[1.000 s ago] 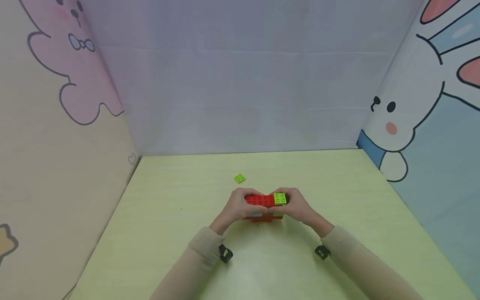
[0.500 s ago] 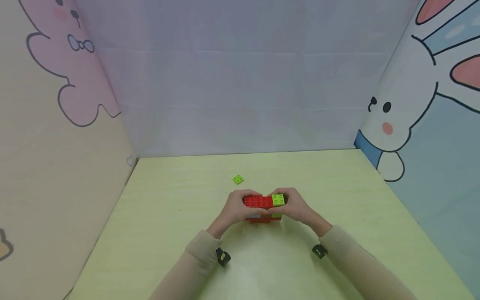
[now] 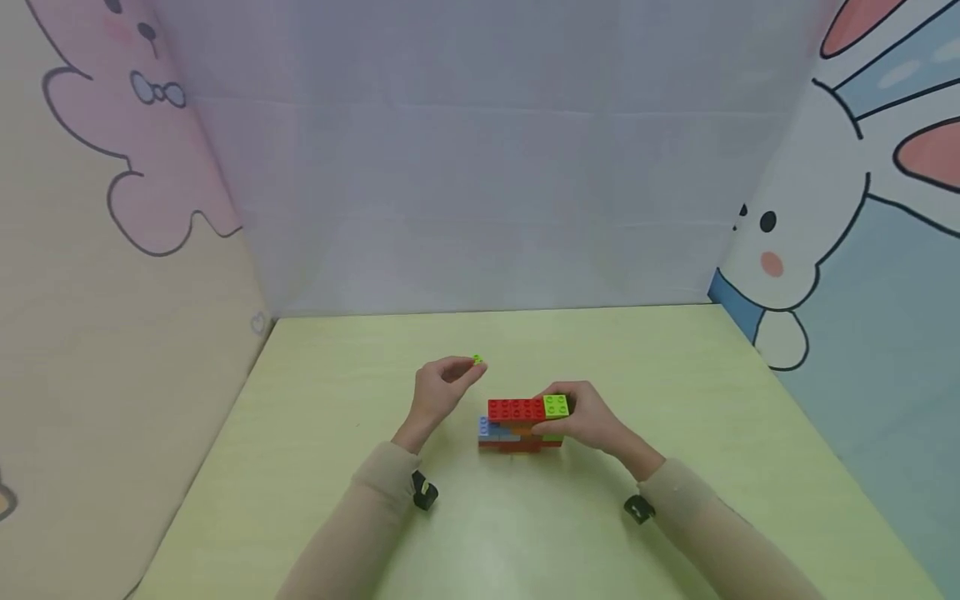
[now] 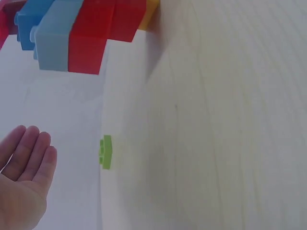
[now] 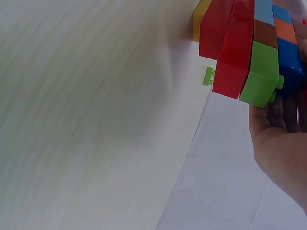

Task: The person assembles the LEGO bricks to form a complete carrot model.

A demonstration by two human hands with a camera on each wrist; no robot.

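My right hand [image 3: 591,417] grips the right end of a stacked toy brick build [image 3: 516,410], thumb in front and fingers behind. Red bricks and a lime green one form its top; blue, orange, green and red layers show below. In the right wrist view, a yellow brick [image 5: 201,20] shows at its underside, and palm and fingers [image 5: 273,120] pass behind it. Beyond the build, my left hand [image 3: 438,390] reaches to a small lime green brick plate [image 4: 105,152] on the table. In the left wrist view, its fingers [image 4: 34,148] are extended, apart from the plate.
A pale wood-grain table [image 3: 300,467] lies under both hands. A plain light cloth wall [image 3: 480,167] rises at its far edge. Side walls printed with a pink animal [image 3: 157,150] and a white rabbit [image 3: 806,192] flank it. Both wrists carry small black devices [image 3: 424,492].
My left hand has let go of the build's left end and moved left and away to the lime green plate, uncovering light blue bricks. My right hand keeps its grip.
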